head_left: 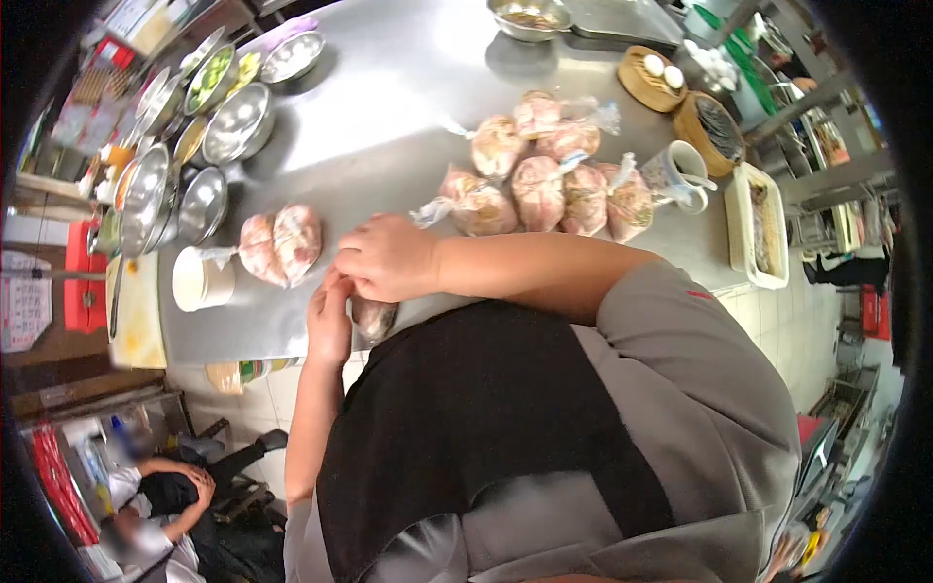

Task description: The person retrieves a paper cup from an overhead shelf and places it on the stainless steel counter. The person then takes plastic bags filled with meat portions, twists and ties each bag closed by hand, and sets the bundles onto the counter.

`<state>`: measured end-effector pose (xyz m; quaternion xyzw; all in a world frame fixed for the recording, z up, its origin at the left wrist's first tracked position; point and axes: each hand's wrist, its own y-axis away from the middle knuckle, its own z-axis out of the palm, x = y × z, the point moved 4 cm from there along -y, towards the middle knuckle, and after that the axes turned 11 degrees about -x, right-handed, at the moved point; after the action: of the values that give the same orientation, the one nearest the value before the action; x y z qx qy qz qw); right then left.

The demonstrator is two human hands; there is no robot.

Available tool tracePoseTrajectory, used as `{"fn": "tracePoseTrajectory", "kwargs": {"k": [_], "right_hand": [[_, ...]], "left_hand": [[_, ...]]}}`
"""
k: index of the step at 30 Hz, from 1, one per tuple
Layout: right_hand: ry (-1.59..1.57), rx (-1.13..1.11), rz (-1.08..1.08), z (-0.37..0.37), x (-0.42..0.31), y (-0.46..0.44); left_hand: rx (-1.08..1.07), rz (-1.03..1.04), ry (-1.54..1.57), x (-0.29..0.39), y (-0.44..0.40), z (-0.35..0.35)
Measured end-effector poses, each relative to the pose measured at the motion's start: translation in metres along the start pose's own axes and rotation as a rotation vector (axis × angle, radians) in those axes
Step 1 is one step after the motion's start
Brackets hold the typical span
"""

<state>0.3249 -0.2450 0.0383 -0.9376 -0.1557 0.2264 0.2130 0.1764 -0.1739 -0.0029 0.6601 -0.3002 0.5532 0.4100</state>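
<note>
At the table's near edge, a clear plastic bag of meat [374,317] hangs partly hidden beneath my hands. My right hand [389,257] is closed at its top, with the fingers bent inward. My left hand [330,316] meets it from below, fingertips pinched at the same spot; the bag's neck is covered by the fingers. To the left lie two tied bags of pale pink meat [282,243], pressed side by side. Beyond my right forearm sits a cluster of several knotted bags of meat [539,189].
A white tub [202,280] and a cutting board [139,316] stand at left, with metal bowls [238,124] behind. On the right are a mug [677,175], bamboo steamers [651,80] and a cream tray [756,223]. A seated person [185,496] is at lower left.
</note>
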Motion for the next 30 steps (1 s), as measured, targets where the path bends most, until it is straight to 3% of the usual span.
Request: {"fn": "tracePoseTrajectory", "kwargs": {"k": [4,8,10,13,17,22,29,30], "right_hand": [[0.033,0.066,0.018,-0.012,0.011,-0.003],[-0.142,0.018,0.138,-0.016,0.015,0.000],[-0.274,-0.021,0.208,-0.018,0.014,0.002],[-0.558,-0.084,0.326,-0.058,0.001,0.010],[-0.660,0.121,0.357,-0.111,0.019,0.043],[-0.613,0.325,0.622,-0.151,0.058,0.098],[-0.379,0.401,0.663,-0.184,0.057,0.136],[-0.347,0.440,0.667,-0.194,0.063,0.148]], "left_hand": [[-0.084,-0.011,-0.016,0.006,-0.002,0.005],[-0.097,-0.098,-0.178,0.003,0.002,0.004],[0.092,0.100,-0.245,0.010,0.012,0.010],[0.195,0.016,-0.092,-0.007,0.034,-0.013],[0.506,-0.010,0.150,0.014,0.070,-0.047],[0.927,0.147,0.298,-0.002,0.082,-0.114],[0.694,0.435,0.173,-0.001,0.042,-0.142],[0.759,0.420,0.150,-0.002,0.045,-0.149]]}}
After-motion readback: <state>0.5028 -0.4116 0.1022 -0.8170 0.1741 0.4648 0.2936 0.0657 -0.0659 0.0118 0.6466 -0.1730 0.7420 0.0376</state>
